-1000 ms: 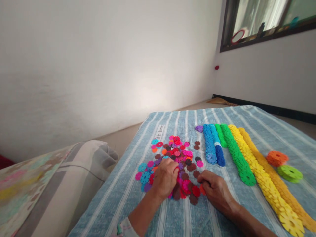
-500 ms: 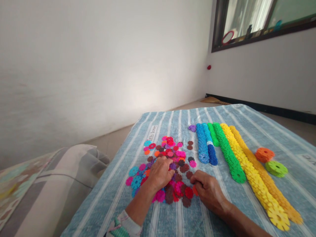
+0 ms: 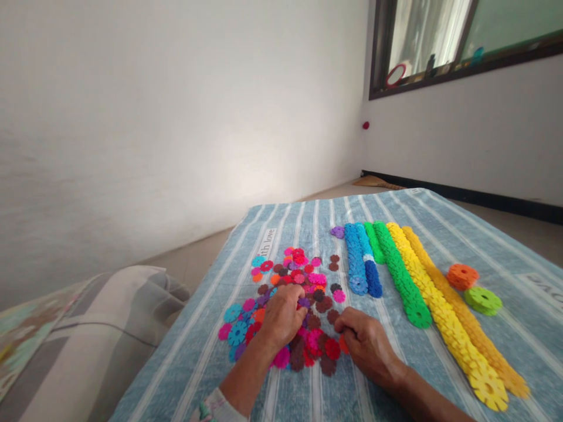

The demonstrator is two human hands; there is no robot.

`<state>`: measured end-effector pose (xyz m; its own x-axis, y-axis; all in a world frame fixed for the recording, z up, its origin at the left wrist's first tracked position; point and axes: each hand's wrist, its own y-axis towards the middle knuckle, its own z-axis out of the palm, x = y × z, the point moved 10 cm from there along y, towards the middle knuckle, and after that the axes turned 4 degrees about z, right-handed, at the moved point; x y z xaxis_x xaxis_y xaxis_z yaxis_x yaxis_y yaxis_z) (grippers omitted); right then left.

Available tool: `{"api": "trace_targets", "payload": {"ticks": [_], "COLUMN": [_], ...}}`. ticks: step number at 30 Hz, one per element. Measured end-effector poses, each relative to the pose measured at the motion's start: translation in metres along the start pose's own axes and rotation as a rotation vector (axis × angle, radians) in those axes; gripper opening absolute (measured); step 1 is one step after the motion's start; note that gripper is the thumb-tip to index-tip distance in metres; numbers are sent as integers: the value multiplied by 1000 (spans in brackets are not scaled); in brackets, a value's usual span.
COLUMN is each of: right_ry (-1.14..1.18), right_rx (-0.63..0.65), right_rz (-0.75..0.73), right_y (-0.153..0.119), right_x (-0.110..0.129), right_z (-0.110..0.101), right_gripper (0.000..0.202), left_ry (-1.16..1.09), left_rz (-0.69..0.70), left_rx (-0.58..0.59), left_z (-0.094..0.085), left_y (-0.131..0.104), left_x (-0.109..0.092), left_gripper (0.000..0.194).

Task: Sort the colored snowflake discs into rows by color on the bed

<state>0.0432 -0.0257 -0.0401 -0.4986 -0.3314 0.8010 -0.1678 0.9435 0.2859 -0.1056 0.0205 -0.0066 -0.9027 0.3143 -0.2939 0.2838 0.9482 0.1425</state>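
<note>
My left hand reaches over a loose heap of flat, notched plastic snowflake discs, among them a blue disc, a red disc and a brown disc. Its fingers are curled down together; whatever lies between the tips is hidden. At the right edge of the heap rests my right hand, fingers closed. An orange disc pokes out from beneath those curled fingers. Pink, purple and black discs are mixed through the heap.
Overlapping discs form long rows to the right: a blue row, a green row and a yellow row. Beside them sit an orange stack and a lime stack. A striped cloth covers the surface. Grey bedding lies left.
The view has turned slightly to the right. My left hand has shifted a little toward me over the heap, still curled. My right hand stays closed in the same place.
</note>
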Motion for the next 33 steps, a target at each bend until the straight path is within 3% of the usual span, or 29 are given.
{"api": "trace_targets", "payload": {"ticks": [10,16,20,26,33], "right_ry": [12,6,2,7,4], "right_rx": [9,11,15,19,23], "right_rz": [11,7,14,19,12], "right_y": [1,1,1,1,0], "right_x": [-1,0,-1,-1,-1], "right_z": [1,0,1,2,3], "right_gripper": [26,25,25,24,23], "left_ry": [-204,-339,-346,-243,-106], "left_rz": [-34,-90,-128,-221,-282], "left_rx": [-62,-110,-181,-187,-48], "left_z": [2,-10,-26,-38,-14], "left_y": [3,5,11,43,83], "left_x": [15,29,49,76,81], "left_gripper": [7,12,15,20,25]}}
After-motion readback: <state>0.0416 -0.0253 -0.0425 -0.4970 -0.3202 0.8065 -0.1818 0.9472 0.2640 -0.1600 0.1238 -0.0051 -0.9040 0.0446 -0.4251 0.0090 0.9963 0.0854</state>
